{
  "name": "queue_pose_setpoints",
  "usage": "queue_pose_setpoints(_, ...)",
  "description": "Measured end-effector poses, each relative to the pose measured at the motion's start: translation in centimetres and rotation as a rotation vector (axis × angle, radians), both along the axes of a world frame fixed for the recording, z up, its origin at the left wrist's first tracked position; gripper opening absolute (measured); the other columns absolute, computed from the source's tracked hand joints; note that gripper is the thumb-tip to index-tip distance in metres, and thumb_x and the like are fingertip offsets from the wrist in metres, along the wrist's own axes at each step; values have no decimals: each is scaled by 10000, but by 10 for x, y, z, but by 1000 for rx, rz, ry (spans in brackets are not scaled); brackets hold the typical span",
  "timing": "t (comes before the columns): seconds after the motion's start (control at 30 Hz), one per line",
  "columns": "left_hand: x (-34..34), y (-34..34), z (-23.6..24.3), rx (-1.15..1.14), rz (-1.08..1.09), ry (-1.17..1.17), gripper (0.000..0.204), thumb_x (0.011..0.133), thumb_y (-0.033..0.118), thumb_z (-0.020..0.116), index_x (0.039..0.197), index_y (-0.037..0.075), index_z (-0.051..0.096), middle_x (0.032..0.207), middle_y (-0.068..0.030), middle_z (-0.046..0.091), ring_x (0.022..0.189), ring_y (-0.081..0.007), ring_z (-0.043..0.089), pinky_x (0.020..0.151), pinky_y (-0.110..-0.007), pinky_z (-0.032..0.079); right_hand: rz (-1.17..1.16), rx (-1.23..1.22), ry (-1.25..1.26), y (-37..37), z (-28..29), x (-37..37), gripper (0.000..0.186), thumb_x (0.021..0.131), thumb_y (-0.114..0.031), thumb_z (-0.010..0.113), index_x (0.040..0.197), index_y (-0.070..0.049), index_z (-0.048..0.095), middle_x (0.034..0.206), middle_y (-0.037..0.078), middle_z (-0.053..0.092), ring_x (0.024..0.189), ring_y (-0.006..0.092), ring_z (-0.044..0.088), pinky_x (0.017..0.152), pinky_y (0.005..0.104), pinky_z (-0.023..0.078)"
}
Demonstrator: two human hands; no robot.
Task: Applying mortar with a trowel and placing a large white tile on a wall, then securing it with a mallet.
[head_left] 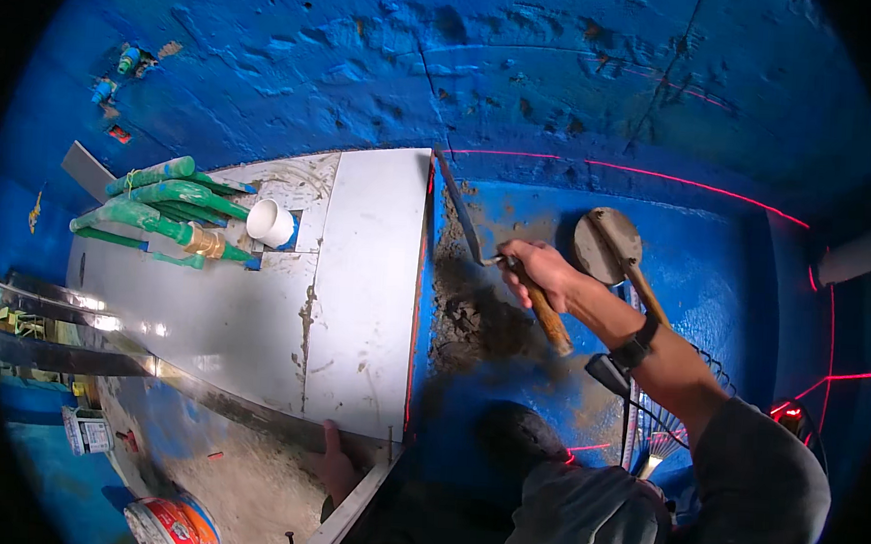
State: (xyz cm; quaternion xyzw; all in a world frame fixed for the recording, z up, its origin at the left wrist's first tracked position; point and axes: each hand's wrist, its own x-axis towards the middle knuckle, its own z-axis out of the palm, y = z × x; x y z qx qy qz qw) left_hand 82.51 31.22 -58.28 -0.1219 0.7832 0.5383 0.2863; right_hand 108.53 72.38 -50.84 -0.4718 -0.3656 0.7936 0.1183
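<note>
My right hand [544,273] is wrapped round the wooden handle of a trowel [468,215]. The trowel's blade is seen nearly edge-on, its tip at the far right corner of a large white tile [370,298]. Grey mortar [464,323] lies rough on the blue floor along the tile's right edge, below the blade. My left hand [335,469] is at the tile's near edge, with one finger stretched up to it; the other fingers are hard to make out in the shade.
Green hoses [153,203] and a white pipe stub [271,224] rise through the tiles at left. A round, mortar-stained disc with a wooden handle [606,246] lies at right, a brush [654,456] nearer. Buckets [168,526] stand lower left. Red laser lines cross the blue walls.
</note>
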Motion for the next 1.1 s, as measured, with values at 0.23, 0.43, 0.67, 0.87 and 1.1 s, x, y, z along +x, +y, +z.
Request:
queue_pose_setpoints(0.23, 30, 59, 83, -432, -104, 115, 807, 930, 510, 772, 1359, -140, 561, 1324, -242, 658, 1167, -320, 648, 1030, -418, 505, -87, -30, 47, -5, -13, -35, 306, 1063, -292, 496, 884, -46, 530, 624, 57, 507, 424, 175, 482, 392, 350, 425)
queue_pose_setpoints(0.43, 18, 27, 35, -142, -75, 124, 862, 865, 551, 830, 1298, -160, 606, 1338, -255, 646, 1185, -316, 607, 1023, -423, 482, -3, -85, 127, -68, -17, -24, 196, 1004, -233, 525, 925, -55, 501, 649, 71, 511, 457, 183, 516, 385, 367, 474)
queue_pose_setpoints(0.67, 12, 24, 34, -167, -92, 193, 884, 879, 508, 833, 1370, -169, 546, 1388, -255, 620, 1215, -314, 596, 1061, -428, 462, 176, -105, 147, -113, -3, 33, 191, 1007, -228, 517, 910, -63, 510, 648, 74, 524, 447, 181, 514, 384, 349, 468)
queue_pose_setpoints(0.87, 27, 37, 63, -273, -159, 175, 888, 906, 638, 733, 1287, -158, 631, 1298, -265, 680, 1184, -339, 633, 1035, -418, 476, 55, -58, 39, -63, 2, 31, 241, 993, -239, 556, 826, -70, 522, 627, 63, 527, 422, 171, 497, 381, 359, 453)
queue_pose_setpoints(1.1, 5, 17, 23, -333, -202, 44, 945, 893, 699, 705, 1298, -152, 630, 1318, -258, 675, 1196, -335, 627, 1060, -424, 460, -23, 3, 81, -5, -6, -24, 276, 981, -252, 565, 783, -66, 516, 624, 60, 525, 420, 175, 493, 403, 369, 459)
